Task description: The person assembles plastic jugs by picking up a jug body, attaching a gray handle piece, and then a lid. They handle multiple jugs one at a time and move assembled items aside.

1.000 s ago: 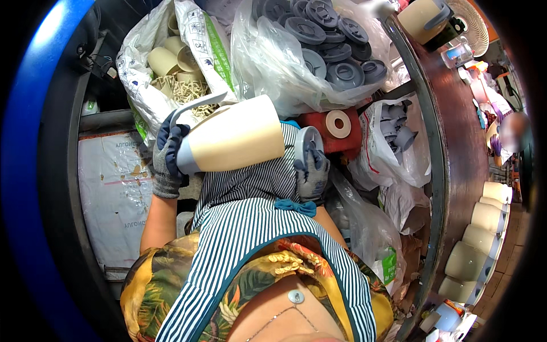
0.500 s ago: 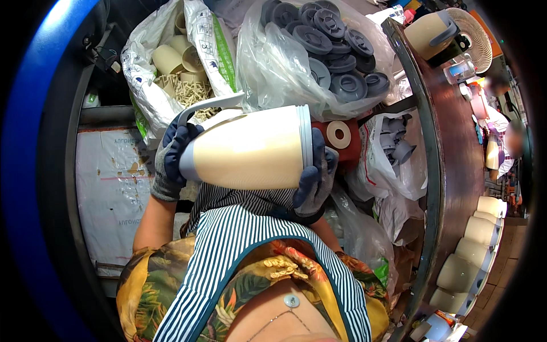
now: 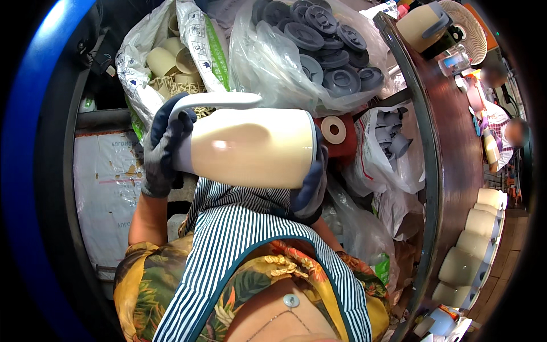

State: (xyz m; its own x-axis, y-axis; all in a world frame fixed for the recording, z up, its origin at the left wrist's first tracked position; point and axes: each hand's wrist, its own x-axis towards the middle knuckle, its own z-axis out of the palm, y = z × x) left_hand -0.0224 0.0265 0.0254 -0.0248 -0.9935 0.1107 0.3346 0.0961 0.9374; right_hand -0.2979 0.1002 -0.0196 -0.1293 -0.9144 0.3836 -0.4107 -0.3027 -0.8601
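Note:
A cream vacuum jug [image 3: 250, 151] lies sideways in front of my chest, its long side running left to right. My left hand [image 3: 161, 145], in a grey and dark blue work glove, is closed around the grey neck at the left end. From there the pale grey handle [image 3: 222, 101] runs along the far side of the body. At the right end my gloved right hand [image 3: 310, 188] grips the base, thumb on the near side and its other fingers partly hidden behind. A thin grey-blue ring edges the base.
Ahead stand a clear bag of dark grey round lids [image 3: 342, 80] and a white sack with cream cups [image 3: 162, 61]. A bag of grey parts [image 3: 393, 134] hangs at right. Beyond it, a brown bench [image 3: 464, 165] holds several cream jugs [image 3: 458, 266]. A co-worker [image 3: 498, 137] is at far right.
The jug has rolled about its long axis between my hands, bringing the handle and its lower mount round into fuller view. My left hand has shifted slightly left; both hands still hold the jug.

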